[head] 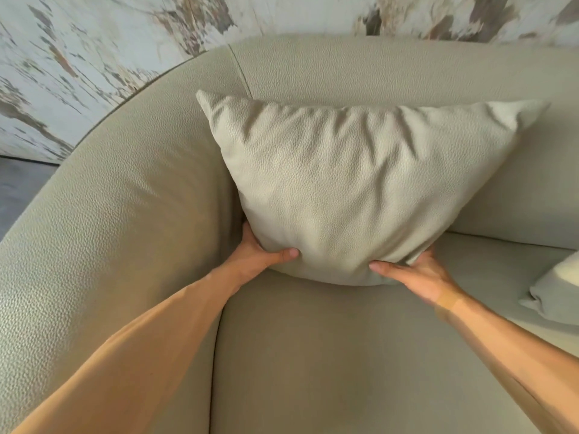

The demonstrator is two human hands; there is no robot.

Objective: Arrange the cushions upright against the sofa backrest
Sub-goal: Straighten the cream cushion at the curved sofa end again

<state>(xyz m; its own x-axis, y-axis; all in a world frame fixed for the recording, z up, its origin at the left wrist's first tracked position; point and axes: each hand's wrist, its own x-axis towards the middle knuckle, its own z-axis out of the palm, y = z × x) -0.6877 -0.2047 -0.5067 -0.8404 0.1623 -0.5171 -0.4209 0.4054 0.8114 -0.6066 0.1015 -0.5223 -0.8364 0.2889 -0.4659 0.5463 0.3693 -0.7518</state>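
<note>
From the head camera we look down at a pale leather cushion [351,183] standing upright on the sofa seat [344,355], its back leaning against the curved backrest [391,70] close to the corner where the backrest bends into the rounded arm [103,208]. Our left hand [257,255] grips the cushion's lower left corner: the thumb lies across the front face and the fingers are tucked out of sight behind it, so we cannot tell how they lie. Our right hand [416,274] grips the lower right corner in the same way, thumb pressed on the front, fingers curled round the edge and under the cushion. The cushion's top corners splay outward and its upper face is creased. At the right edge a second cushion [557,292] lies on the seat, well apart from the first. Behind the sofa rises a marbled wall [94,42].
</note>
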